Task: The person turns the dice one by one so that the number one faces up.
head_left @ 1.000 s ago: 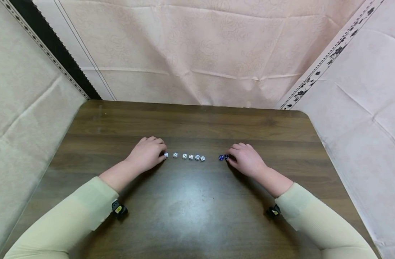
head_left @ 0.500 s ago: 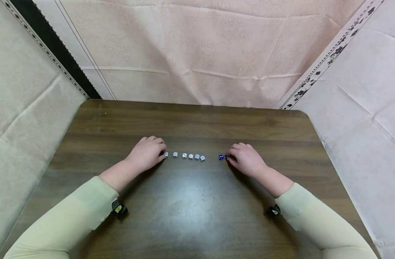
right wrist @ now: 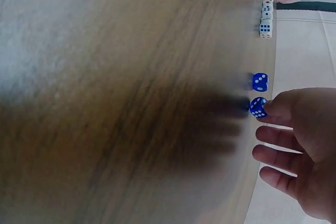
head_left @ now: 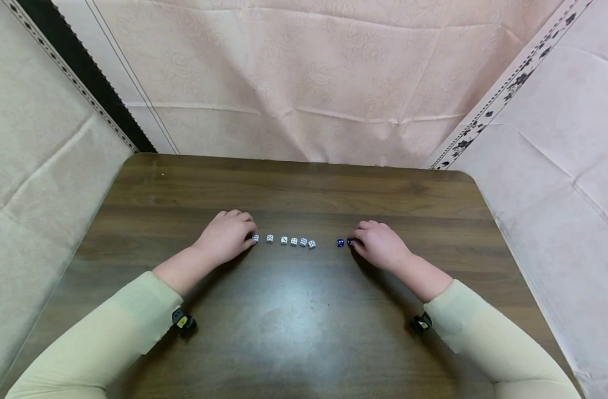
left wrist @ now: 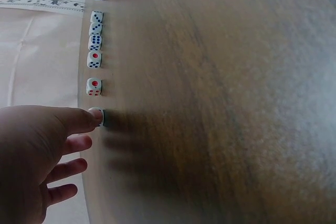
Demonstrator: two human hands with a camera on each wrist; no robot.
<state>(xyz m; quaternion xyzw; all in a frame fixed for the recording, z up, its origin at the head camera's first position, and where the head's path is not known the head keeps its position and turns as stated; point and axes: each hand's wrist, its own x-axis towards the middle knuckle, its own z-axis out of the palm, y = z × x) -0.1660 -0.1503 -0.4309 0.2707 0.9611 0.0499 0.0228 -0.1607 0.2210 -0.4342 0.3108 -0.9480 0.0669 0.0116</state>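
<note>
Row of five white dice (head_left: pixel 294 242), left hand (head_left: pixel 229 235) pinching a sixth die (head_left: pixel 256 239) left of the row, right hand (head_left: pixel 381 245) pinching a blue die (right wrist: pixel 258 107) right of it, second blue die (head_left: pixel 340 243) nearer the row

Six white dice (head_left: pixel 284 240) form a row left of two blue dice (head_left: pixel 340 243).

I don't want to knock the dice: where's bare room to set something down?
Free: the small gap between white dice and blue dice; the table beyond them, towards the pink cloth; the broad stretch between the sleeves. Crowded: the row's ends, where left hand and right hand pinch dice.
</note>
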